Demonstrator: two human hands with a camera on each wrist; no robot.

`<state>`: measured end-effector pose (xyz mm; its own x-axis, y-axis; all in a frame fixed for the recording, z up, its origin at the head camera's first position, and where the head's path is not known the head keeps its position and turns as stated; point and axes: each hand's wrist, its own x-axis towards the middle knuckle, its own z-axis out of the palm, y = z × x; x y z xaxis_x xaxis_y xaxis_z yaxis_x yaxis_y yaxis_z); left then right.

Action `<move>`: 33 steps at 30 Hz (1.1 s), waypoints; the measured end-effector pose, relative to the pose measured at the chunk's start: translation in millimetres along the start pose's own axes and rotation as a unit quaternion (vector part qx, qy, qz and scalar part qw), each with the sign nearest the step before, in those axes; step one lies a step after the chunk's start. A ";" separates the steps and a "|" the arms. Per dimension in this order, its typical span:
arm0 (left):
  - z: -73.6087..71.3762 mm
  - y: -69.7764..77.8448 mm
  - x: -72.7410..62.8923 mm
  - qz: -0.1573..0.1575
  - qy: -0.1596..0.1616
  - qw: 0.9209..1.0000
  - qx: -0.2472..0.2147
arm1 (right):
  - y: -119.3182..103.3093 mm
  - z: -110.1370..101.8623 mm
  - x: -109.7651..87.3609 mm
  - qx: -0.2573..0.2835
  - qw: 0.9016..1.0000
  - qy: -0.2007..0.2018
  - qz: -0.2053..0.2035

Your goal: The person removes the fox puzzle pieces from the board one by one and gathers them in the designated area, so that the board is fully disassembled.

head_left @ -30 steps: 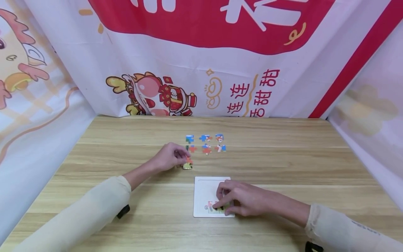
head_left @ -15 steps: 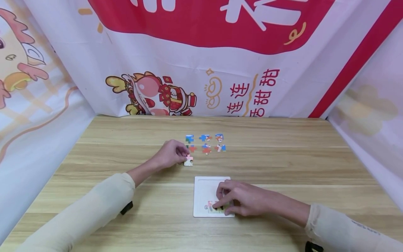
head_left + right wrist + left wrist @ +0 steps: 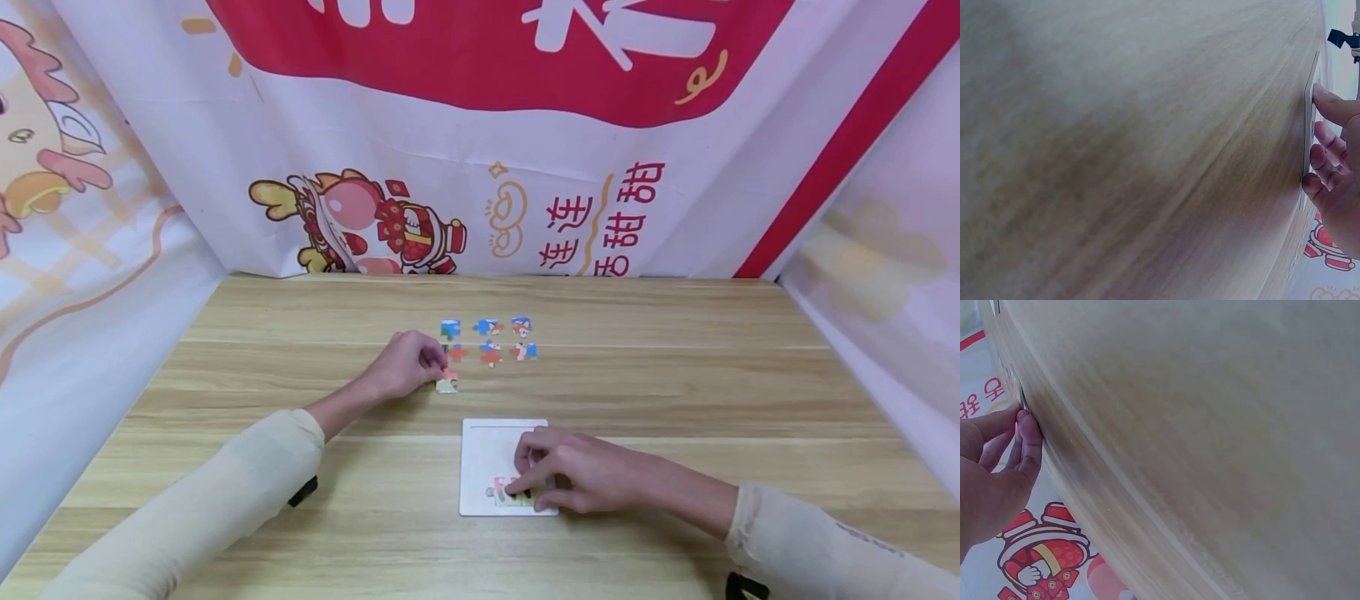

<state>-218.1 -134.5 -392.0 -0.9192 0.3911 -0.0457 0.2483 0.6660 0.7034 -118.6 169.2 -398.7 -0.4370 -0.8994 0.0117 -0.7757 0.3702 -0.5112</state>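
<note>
In the head view my left hand [image 3: 407, 365] pinches a jigsaw piece [image 3: 447, 384] by its upper edge, between thumb and fingertips. The piece shows coral red above and pale yellow-green below. In the left wrist view the thin piece [image 3: 1022, 399] shows edge-on at the fingertips. A white puzzle tray [image 3: 480, 450] lies flat nearer the front. Over its right side is my right hand [image 3: 585, 471], its index finger extended onto a short row of jigsaw pieces [image 3: 504, 493]. The hand partly hides that row. In the right wrist view the fingertips rest against the tray [image 3: 1308, 131].
Several loose jigsaw pieces lie in two rows behind the tray, among them a blue and green piece [image 3: 450, 328] and a fox-face piece [image 3: 522, 327]. A printed cloth [image 3: 420, 125] rises at the back edge of the wooden table [image 3: 675, 367].
My left hand has shifted slightly back with the jigsaw piece, whose tilt changed: it looked whitish half a second ago and now shows its yellow-green part. The right hand stays on the tray.
</note>
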 end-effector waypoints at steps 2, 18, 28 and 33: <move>0.0 -0.3 0.9 0.007 0.004 1.000 0.002 | 0.0 -0.3 0.2 -0.001 1.000 0.001 -0.002; 1.5 2.5 1.9 0.026 -0.003 0.999 0.032 | -1.0 -1.0 1.4 0.003 1.000 0.002 -0.003; 3.2 14.5 -5.9 0.065 0.000 0.998 0.028 | -1.6 -0.4 0.8 0.011 1.000 0.005 0.008; 10.9 26.4 -18.3 0.105 -0.017 0.994 0.024 | -2.2 -0.2 -0.7 0.017 1.000 0.014 0.010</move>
<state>-191.4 -117.2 -380.3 -0.8342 0.5464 0.0742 0.4494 0.5957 0.6657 -116.6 169.1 -397.4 -0.4651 -0.8848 0.0262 -0.7510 0.3788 -0.5408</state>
